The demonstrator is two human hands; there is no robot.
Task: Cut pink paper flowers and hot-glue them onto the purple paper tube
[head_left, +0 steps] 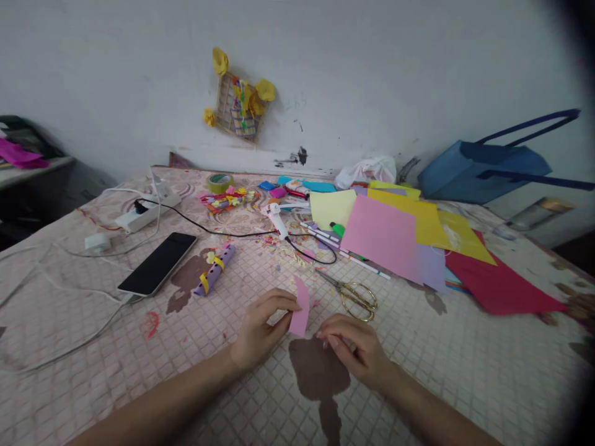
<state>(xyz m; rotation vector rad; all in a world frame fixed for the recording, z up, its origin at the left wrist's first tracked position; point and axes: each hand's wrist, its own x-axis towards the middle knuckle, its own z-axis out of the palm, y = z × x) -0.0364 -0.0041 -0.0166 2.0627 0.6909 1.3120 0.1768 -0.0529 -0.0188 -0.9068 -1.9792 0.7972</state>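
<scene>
paper strip [300,306]: pink | scissors [357,301]: gold handles | table cover [465,371]: pale pink grid | tote bag [483,167]: blue, navy straps

Tabletop [483,365] under a tile-print cover [116,334], crowded with craft supplies
Black smartphone [157,264], white power strip [147,212], green tape roll [220,183], gold-handled scissors [353,296], overlapping coloured paper sheets [379,232], scattered paper scraps [279,244]

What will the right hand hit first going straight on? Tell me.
Most likely the pink paper strip held in the left hand. The right hand points toward it with its fingertips close, though depth is hard to judge from this view.
</scene>
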